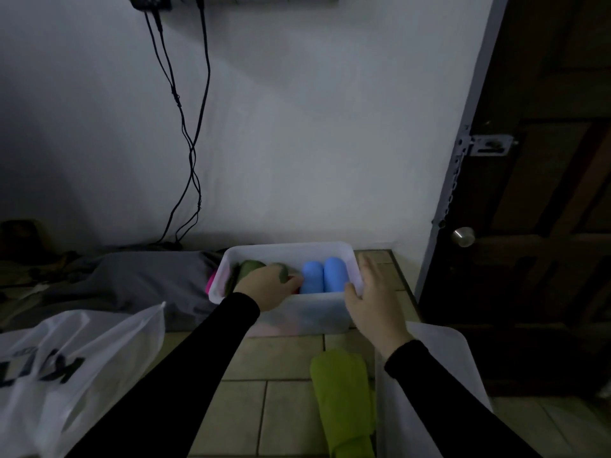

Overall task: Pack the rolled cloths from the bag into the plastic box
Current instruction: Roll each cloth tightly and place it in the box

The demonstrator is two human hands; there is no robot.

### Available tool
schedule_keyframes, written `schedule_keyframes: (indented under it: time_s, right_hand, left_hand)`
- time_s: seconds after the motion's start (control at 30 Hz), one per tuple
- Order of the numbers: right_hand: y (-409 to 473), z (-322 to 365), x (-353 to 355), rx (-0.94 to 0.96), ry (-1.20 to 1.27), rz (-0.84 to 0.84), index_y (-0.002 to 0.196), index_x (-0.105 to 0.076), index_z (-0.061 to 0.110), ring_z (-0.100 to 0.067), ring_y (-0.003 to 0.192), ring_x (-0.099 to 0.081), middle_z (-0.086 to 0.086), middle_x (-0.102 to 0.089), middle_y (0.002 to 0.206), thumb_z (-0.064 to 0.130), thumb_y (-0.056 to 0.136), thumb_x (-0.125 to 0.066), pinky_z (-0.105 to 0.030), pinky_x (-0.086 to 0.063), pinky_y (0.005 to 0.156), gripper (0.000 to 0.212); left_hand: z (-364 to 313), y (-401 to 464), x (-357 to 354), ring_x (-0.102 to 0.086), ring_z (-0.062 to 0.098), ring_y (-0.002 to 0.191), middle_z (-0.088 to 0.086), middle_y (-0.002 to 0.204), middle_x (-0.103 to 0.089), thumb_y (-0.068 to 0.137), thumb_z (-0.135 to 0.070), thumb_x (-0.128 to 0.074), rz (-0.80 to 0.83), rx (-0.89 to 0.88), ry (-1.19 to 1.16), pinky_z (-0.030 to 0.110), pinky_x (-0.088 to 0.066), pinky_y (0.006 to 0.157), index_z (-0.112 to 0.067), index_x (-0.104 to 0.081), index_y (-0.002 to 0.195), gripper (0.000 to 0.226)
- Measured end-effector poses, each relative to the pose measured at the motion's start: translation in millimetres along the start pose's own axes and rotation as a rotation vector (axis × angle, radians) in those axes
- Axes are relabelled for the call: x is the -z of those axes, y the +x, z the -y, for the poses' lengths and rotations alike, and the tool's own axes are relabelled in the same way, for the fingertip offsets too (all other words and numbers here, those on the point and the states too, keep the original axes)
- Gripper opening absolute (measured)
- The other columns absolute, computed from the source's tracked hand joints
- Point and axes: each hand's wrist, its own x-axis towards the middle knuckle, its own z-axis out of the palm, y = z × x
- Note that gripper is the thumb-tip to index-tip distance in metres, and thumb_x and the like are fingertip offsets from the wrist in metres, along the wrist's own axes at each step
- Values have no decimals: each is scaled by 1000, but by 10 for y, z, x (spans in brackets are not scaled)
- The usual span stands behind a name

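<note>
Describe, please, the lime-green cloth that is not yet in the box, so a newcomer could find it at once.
Start at the white plastic box against the wall, then come towards the camera across the tiled floor. The lime-green cloth lies there, beside the translucent lid. Unlike the blue rolls, it lies outside the box.

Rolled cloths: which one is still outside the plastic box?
The lime-green cloth, lying on the tiled floor near the right forearm. The two blue rolls and the dark green ones are inside the plastic box.

Translucent matt plastic box, soft cloth rolls, glazed floor tiles.
</note>
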Motion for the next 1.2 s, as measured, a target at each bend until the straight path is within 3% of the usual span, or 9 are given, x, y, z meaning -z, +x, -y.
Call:
schedule_keyframes:
  time_s: [0.1,0.27,0.33,0.47,0.53,0.63,0.83,1.03,1.2]
  right_hand:
    - [-324,84,134,-11,120,11,138,-46,16,-15,135,-39,1,-40,148,26,94,-50,-20,-32,103,45]
    - [-675,108,121,-199,47,257,123,-58,16,-16,108,-58,-2,-61,121,38,91,-53,-28,-47,88,40]
    - [-773,116,116,-244,-45,343,116,-61,12,-19,101,-60,-5,-64,111,39,91,-51,-30,-47,81,38]
    - [-903,92,45,-338,-151,581,76,-58,11,-18,69,-56,-4,-56,72,37,92,-52,-28,-40,56,31]
    - [-932,88,-16,-348,-176,598,89,-61,11,-22,82,-60,-6,-60,84,37,93,-51,-30,-46,67,28]
    - [-908,101,-71,-376,-181,565,115,-58,10,-26,102,-59,-10,-61,111,40,93,-50,-34,-47,83,38]
    - [-857,63,-145,-490,-98,553,128,-50,12,-23,103,-59,-7,-61,116,45,91,-49,-34,-49,85,49]
    - [-842,112,-20,-535,449,536,138,-44,21,-22,115,-58,0,-60,129,74,70,-60,-36,-45,96,88]
    - [-684,273,137,-682,1133,585,117,-66,16,-24,100,-69,-8,-73,106,48,66,-71,-38,-52,92,60]
  left_hand:
    - [53,-120,-132,-63,24,95,1,100,-69,79,-62,-36,-265,-135,-20,28,-40,76,-20,-67,100,57]
    - [-101,-702,-319,-59,27,94,1,107,-66,76,-49,-49,-601,-301,-98,35,-45,81,-22,-73,99,43]
    - [-147,-956,-375,-56,21,108,1,122,-58,75,-50,-59,-374,-375,-202,36,-47,92,-24,-66,116,49]
    - [-203,-1308,-582,-29,9,136,-10,151,-25,56,-62,-80,109,-355,-159,30,-33,112,-31,-22,149,114]
    - [-241,-1378,-680,-20,12,140,-12,155,-15,45,-65,-84,222,-321,-144,37,-30,115,-36,-4,151,135]
    - [-293,-1389,-803,-20,16,140,-11,155,-11,45,-63,-85,275,-303,-101,42,-31,114,-41,8,148,141]
    - [-320,-1353,-854,-33,18,135,-13,149,-15,51,-55,-84,240,-310,-235,39,-39,108,-52,10,143,131]
    - [-361,-1397,-574,-32,13,134,-6,147,-20,45,-48,-81,-13,-428,-406,39,-42,105,-55,9,141,132]
    - [-480,-1382,-208,-18,10,144,-12,150,-19,49,-42,-87,-187,-509,-521,36,-32,114,-46,1,146,131]
